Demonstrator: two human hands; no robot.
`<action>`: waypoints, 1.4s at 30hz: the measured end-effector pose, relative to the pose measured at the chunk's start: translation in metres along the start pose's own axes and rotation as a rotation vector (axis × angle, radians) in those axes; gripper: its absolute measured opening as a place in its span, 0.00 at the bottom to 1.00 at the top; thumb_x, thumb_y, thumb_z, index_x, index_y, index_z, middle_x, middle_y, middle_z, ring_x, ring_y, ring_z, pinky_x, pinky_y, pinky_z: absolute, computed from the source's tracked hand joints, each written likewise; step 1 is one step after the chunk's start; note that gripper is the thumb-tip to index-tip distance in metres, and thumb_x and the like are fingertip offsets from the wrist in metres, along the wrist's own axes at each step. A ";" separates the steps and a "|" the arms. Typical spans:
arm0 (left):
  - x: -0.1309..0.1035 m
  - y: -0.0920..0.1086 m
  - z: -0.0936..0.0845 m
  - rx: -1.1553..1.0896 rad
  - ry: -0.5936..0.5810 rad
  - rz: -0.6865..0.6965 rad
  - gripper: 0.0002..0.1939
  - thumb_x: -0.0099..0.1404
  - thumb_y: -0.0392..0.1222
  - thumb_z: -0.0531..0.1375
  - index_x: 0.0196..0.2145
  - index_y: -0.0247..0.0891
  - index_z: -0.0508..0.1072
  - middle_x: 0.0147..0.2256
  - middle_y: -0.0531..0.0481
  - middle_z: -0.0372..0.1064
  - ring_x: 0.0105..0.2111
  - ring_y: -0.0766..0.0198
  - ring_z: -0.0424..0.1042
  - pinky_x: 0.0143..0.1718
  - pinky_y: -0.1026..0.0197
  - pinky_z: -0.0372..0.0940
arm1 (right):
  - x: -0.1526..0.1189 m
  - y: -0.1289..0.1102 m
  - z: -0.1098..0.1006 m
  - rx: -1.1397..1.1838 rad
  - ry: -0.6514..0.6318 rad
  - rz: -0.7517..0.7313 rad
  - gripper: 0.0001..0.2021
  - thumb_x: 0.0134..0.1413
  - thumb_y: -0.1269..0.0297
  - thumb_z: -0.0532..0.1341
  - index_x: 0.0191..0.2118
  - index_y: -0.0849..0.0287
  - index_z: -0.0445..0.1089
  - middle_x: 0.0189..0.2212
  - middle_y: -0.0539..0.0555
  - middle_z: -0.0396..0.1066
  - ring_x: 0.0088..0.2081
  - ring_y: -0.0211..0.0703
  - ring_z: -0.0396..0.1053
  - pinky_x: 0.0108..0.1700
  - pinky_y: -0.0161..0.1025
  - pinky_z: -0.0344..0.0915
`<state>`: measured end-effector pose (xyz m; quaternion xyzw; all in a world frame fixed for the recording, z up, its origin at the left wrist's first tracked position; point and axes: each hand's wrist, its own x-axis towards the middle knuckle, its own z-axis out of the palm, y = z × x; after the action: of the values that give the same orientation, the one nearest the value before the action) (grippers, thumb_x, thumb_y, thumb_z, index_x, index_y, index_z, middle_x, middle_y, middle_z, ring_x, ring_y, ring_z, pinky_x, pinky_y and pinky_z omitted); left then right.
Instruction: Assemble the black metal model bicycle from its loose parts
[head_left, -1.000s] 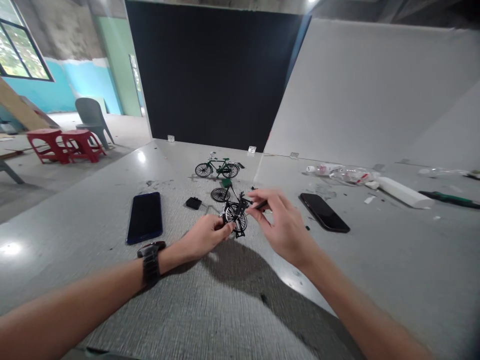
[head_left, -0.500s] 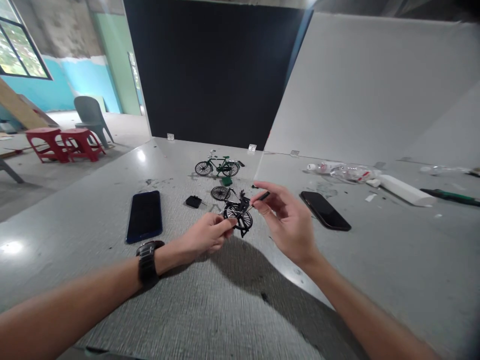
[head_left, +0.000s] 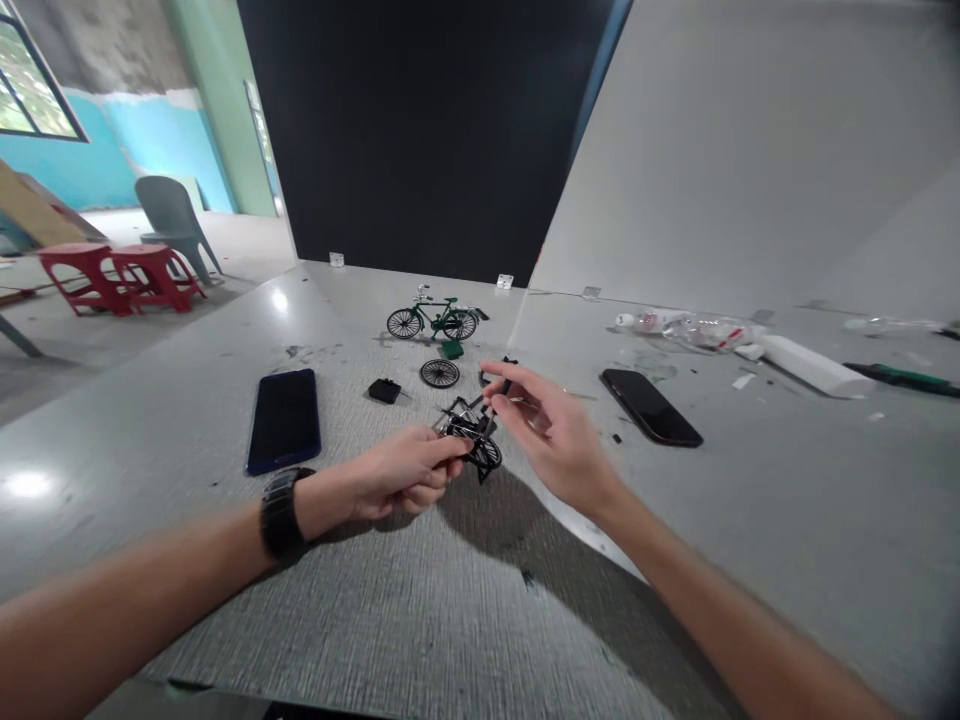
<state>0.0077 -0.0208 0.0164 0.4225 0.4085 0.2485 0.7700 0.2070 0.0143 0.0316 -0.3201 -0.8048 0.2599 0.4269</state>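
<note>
My left hand (head_left: 412, 468) pinches a partly assembled black model bicycle (head_left: 480, 445) between thumb and fingers, low over the table. One spoked wheel shows on it; the thumb covers part of the frame. In my right hand (head_left: 559, 430), thumb and forefinger close on a small screwdriver (head_left: 505, 388) with a dark handle. Its thin shaft slants down to the model's frame; I cannot tell exactly where the tip touches. A loose spoked wheel (head_left: 439, 373) lies just beyond. Behind it are a small green block (head_left: 452, 349) and a green model bicycle (head_left: 435, 320), standing upright.
A small black part (head_left: 384, 390) lies left of the loose wheel. Phones lie on both sides, a blue-edged phone (head_left: 283, 420) and a black phone (head_left: 651, 407). Crumpled clear plastic (head_left: 705, 332), a white box (head_left: 814, 366) and a green-and-black tool (head_left: 907, 379) lie at right.
The black model bicycle has tilted in my left hand, and a gap now shows between it and the loose wheel. My right hand has shifted slightly left with the screwdriver. The view has tipped down.
</note>
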 end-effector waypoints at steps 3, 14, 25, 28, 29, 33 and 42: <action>-0.001 0.000 0.001 -0.043 -0.010 -0.064 0.17 0.70 0.50 0.55 0.27 0.36 0.64 0.17 0.62 0.46 0.16 0.76 0.40 0.17 0.67 0.35 | 0.000 0.002 0.001 -0.030 0.045 -0.009 0.14 0.65 0.63 0.59 0.54 0.53 0.72 0.35 0.52 0.69 0.34 0.40 0.67 0.35 0.39 0.69; 0.000 -0.001 0.006 -0.057 0.025 -0.043 0.18 0.72 0.48 0.51 0.26 0.38 0.62 0.15 0.63 0.45 0.14 0.75 0.40 0.17 0.67 0.35 | -0.001 0.007 0.000 0.203 0.020 0.072 0.13 0.66 0.68 0.56 0.54 0.55 0.69 0.40 0.54 0.73 0.42 0.41 0.71 0.47 0.43 0.71; 0.002 -0.004 0.003 -0.054 -0.013 -0.043 0.18 0.72 0.49 0.52 0.26 0.38 0.61 0.16 0.62 0.46 0.14 0.75 0.42 0.16 0.68 0.38 | -0.001 0.013 0.007 0.175 0.120 0.064 0.10 0.60 0.62 0.64 0.47 0.50 0.73 0.29 0.47 0.61 0.35 0.38 0.66 0.38 0.38 0.68; 0.001 -0.003 0.003 -0.050 -0.002 -0.050 0.18 0.72 0.48 0.52 0.26 0.38 0.61 0.15 0.62 0.46 0.14 0.75 0.42 0.16 0.68 0.38 | -0.001 0.013 0.008 0.204 0.098 0.072 0.10 0.63 0.61 0.62 0.49 0.51 0.73 0.31 0.49 0.67 0.37 0.39 0.69 0.41 0.40 0.69; 0.001 -0.003 0.004 -0.048 0.004 -0.053 0.18 0.73 0.48 0.51 0.26 0.38 0.61 0.15 0.62 0.46 0.13 0.76 0.42 0.16 0.68 0.38 | -0.001 0.013 0.007 0.227 0.084 0.078 0.10 0.64 0.60 0.61 0.49 0.52 0.72 0.33 0.50 0.70 0.38 0.40 0.70 0.43 0.42 0.69; 0.000 -0.001 0.006 -0.046 0.025 -0.055 0.17 0.73 0.46 0.51 0.27 0.38 0.61 0.16 0.62 0.45 0.13 0.76 0.42 0.16 0.68 0.38 | 0.000 0.017 0.006 0.264 0.078 0.120 0.08 0.62 0.59 0.62 0.42 0.56 0.70 0.35 0.53 0.74 0.38 0.41 0.72 0.44 0.43 0.70; 0.004 0.000 -0.002 0.001 -0.001 -0.173 0.17 0.72 0.49 0.53 0.28 0.37 0.62 0.15 0.62 0.47 0.13 0.76 0.42 0.15 0.69 0.38 | -0.002 0.022 0.010 0.114 0.095 0.063 0.07 0.59 0.60 0.65 0.40 0.55 0.69 0.27 0.47 0.66 0.32 0.38 0.69 0.37 0.39 0.69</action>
<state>0.0083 -0.0171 0.0140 0.3862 0.4431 0.1806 0.7886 0.2063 0.0260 0.0101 -0.3324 -0.7569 0.3033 0.4738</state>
